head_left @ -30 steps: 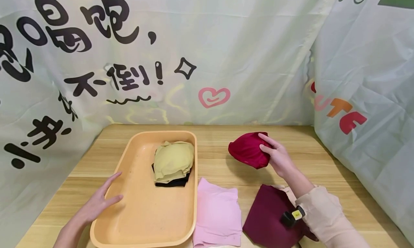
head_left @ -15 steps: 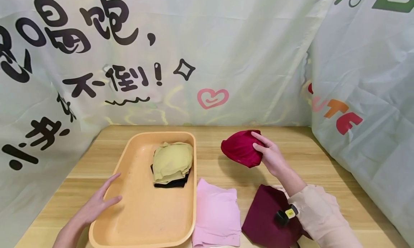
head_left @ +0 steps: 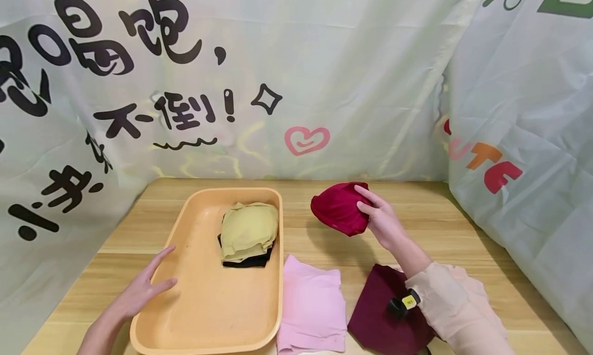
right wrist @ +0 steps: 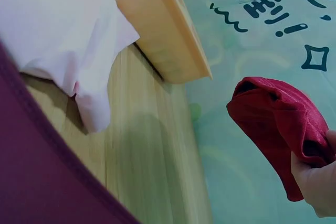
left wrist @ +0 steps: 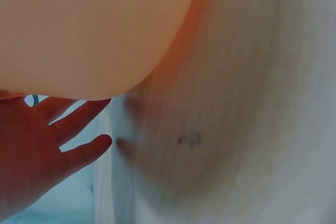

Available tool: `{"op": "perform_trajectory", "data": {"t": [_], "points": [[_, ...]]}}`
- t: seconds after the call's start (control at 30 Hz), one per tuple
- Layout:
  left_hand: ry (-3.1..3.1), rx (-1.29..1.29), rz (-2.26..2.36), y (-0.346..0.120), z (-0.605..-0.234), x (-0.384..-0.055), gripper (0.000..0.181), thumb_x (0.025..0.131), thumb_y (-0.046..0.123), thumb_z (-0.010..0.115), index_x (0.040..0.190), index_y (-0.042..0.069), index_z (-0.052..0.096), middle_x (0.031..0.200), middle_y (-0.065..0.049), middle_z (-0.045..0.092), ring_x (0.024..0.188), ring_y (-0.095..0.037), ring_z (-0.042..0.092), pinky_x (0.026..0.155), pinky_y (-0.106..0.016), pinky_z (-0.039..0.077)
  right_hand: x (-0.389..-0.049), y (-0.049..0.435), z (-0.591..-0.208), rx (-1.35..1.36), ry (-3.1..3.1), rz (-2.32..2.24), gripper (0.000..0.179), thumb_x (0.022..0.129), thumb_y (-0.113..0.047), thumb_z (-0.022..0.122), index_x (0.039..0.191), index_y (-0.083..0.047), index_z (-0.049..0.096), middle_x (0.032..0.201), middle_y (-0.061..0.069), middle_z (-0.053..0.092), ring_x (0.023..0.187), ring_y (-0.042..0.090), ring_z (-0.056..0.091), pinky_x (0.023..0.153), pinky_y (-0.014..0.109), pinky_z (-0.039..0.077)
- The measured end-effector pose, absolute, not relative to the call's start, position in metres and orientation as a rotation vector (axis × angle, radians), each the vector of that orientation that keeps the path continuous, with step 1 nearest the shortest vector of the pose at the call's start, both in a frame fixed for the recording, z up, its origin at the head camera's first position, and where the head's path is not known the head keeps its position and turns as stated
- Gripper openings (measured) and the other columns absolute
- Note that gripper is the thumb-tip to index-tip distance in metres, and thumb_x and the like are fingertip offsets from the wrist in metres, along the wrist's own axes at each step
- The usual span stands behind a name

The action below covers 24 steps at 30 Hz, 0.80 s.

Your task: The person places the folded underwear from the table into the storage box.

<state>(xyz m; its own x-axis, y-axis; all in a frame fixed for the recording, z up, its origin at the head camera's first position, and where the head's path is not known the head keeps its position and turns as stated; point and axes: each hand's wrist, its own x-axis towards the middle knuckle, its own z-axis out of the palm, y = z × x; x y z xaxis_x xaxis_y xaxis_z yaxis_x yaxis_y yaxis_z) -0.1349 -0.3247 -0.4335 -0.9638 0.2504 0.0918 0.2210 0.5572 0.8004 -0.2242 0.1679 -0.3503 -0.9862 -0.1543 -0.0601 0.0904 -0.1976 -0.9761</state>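
Note:
In the head view my right hand (head_left: pixel 384 222) pinches a folded crimson cloth garment (head_left: pixel 340 208) by its right end, thumb on the near face. The garment (right wrist: pixel 281 121) hangs above the table, its folds gaping in the right wrist view. My left hand (head_left: pixel 139 290) lies at the left rim of an orange plastic tray (head_left: pixel 204 298), fingers straight and spread. In the left wrist view the left hand's (left wrist: pixel 31 150) fingers lie along the tray's edge; whether they press it I cannot tell. Inside the tray, a folded yellow-green cloth (head_left: pixel 250 229) sits on a black one (head_left: pixel 247 263), at the far right.
A pink cloth (head_left: pixel 312 303) lies flat just right of the tray. Farther right is a maroon cloth (head_left: pixel 382 308), partly under the right forearm, with a pale pink cloth behind it. White printed curtains (head_left: pixel 361 87) stand behind and beside the wooden table (head_left: pixel 301 211).
My right hand has carried the crimson garment leftward and slightly away, closer to the tray. The left hand and the tray have stayed put.

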Motion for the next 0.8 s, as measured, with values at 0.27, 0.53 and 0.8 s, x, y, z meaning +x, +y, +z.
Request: {"op": "perform_trajectory", "data": {"t": [0.27,0.53,0.8], "points": [[2.735,0.42,1.406,-0.324,-0.433,-0.136,0.069,0.087,0.011,0.057,0.144,0.004,0.018,0.144,-0.034,0.013,0.124,-0.061,0.008,0.082,-0.078,0.014,-0.224,0.16,-0.35,-0.074,1.826,-2.344,0.052,0.095,-0.005,0.042,0.144,-0.008,0.026,0.141,0.01,0.026,0.09,0.004,0.057,0.074,0.019,0.048],[2.731,0.413,1.407,-0.324,-0.432,-0.135,0.069,0.087,0.011,0.056,0.144,0.004,0.018,0.143,-0.034,0.012,0.124,-0.061,0.007,0.082,-0.078,0.013,-0.225,0.147,-0.351,-0.087,1.792,-2.349,0.052,0.095,-0.004,0.042,0.144,-0.006,0.025,0.142,0.013,0.025,0.088,0.004,0.057,0.074,0.02,0.048],[2.73,0.416,1.415,-0.324,-0.433,-0.135,0.069,0.087,0.011,0.057,0.143,0.003,0.018,0.144,-0.034,0.012,0.124,-0.061,0.007,0.082,-0.078,0.013,-0.228,0.131,-0.355,-0.106,1.718,-2.386,0.05,0.094,0.0,0.04,0.143,-0.008,0.03,0.137,0.009,0.032,0.091,0.006,0.057,0.075,0.021,0.048]]}}
